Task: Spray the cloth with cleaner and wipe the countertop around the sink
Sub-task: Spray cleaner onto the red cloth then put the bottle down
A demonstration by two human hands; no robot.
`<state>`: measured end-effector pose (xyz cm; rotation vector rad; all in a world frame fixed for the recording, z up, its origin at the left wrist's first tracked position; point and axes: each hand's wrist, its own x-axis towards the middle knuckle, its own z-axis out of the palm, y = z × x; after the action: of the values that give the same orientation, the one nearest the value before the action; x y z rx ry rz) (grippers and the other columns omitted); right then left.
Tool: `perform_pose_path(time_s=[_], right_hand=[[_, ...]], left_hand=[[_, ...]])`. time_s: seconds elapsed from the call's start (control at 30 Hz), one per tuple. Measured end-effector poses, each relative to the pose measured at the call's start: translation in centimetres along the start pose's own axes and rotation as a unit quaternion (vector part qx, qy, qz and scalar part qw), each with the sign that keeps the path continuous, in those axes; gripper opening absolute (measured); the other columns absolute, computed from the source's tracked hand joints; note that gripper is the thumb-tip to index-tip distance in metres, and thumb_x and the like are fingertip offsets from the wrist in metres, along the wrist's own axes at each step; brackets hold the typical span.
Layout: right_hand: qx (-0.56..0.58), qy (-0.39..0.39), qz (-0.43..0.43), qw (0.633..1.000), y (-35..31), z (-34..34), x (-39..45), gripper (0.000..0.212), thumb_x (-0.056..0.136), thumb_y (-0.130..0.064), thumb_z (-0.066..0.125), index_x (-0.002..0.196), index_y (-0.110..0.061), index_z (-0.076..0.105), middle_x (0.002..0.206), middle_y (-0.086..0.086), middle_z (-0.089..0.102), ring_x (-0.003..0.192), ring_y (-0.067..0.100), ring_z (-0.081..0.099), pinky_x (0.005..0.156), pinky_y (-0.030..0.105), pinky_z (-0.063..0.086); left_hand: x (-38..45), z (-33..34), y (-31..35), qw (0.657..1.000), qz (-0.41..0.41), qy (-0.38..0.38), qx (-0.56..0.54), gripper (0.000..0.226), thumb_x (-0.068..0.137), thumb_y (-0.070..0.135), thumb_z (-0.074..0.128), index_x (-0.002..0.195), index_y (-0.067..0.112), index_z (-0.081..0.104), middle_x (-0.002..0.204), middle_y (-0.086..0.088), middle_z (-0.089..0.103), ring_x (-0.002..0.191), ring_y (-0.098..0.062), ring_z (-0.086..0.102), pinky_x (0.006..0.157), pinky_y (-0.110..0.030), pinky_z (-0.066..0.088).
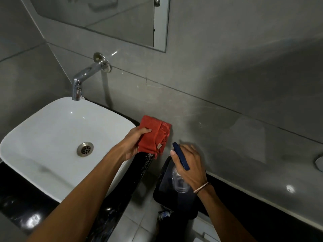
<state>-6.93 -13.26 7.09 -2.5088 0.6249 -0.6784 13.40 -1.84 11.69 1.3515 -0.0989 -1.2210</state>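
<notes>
My left hand (133, 142) holds a folded red cloth (153, 135) up in the air, just right of the white sink (52, 133). My right hand (190, 165) grips a clear spray bottle (180, 182) with a dark blue spray head (180, 155); the nozzle points left toward the cloth, a short gap away. The black glossy countertop (21, 203) runs under and around the sink, with a wet-looking strip (146, 165) below the cloth.
A chrome tap (82, 79) juts from the grey tiled wall over the sink's back edge. A mirror (111, 20) hangs above. A black bin (167, 194) stands on the tiled floor below my right hand. A grey ledge (279, 172) runs along the right wall.
</notes>
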Motion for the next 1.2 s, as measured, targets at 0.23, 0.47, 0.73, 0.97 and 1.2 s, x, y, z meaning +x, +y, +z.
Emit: perform_pose_path(time_s=[0.23,0.47,0.73,0.97,1.2], right_hand=[[0.004,-0.001,0.240,0.971,3.9,1.4,-1.8,0.050,0.098,-0.052,0.050,0.098,-0.005,0.067,0.086,0.014,0.072,0.076,0.034,0.070,0.070,0.046,0.058],[-0.098,-0.048,0.232,0.966,8.0,2.3,-2.2,0.032,0.106,-0.026,0.050,0.111,-0.005,0.074,0.101,0.019,0.078,0.092,0.039,0.074,0.083,0.046,0.059],[-0.193,-0.033,0.136,0.971,10.3,1.4,-2.3,0.030,0.107,-0.029,0.048,0.105,-0.010,0.072,0.088,0.013,0.078,0.076,0.034,0.075,0.066,0.044,0.062],[0.049,-0.089,0.288,0.952,12.4,2.2,-3.4,0.024,0.107,-0.023,0.046,0.108,-0.012,0.068,0.087,0.017,0.074,0.052,0.031,0.070,0.053,0.045,0.063],[0.286,-0.092,0.359,0.884,11.3,1.9,-4.4,0.034,0.101,-0.043,0.057,0.100,-0.013,0.071,0.089,0.019,0.077,0.055,0.025,0.076,0.046,0.022,0.055]], left_hand=[[0.6,0.2,-2.3,0.988,0.116,0.097,-0.038,0.024,0.083,0.012,0.078,0.106,0.013,0.070,0.091,-0.007,0.081,0.077,-0.020,0.079,0.058,-0.029,0.062],[0.7,1.9,-4.9,0.986,0.115,0.117,-0.016,0.051,0.067,0.014,0.091,0.113,0.009,0.070,0.098,-0.007,0.081,0.086,-0.025,0.079,0.066,-0.036,0.064],[1.7,3.5,-6.7,0.987,0.104,0.126,0.002,0.052,0.075,0.010,0.085,0.123,0.003,0.065,0.110,-0.014,0.076,0.084,-0.021,0.077,0.067,-0.032,0.063],[1.1,4.1,-5.6,0.989,0.098,0.112,-0.019,0.051,0.079,0.006,0.081,0.127,0.001,0.061,0.110,-0.017,0.075,0.075,-0.020,0.079,0.058,-0.032,0.063],[-0.9,3.0,-4.0,0.986,0.113,0.113,-0.036,0.042,0.081,0.007,0.080,0.119,0.008,0.064,0.089,-0.005,0.081,0.074,-0.021,0.079,0.055,-0.032,0.062]])
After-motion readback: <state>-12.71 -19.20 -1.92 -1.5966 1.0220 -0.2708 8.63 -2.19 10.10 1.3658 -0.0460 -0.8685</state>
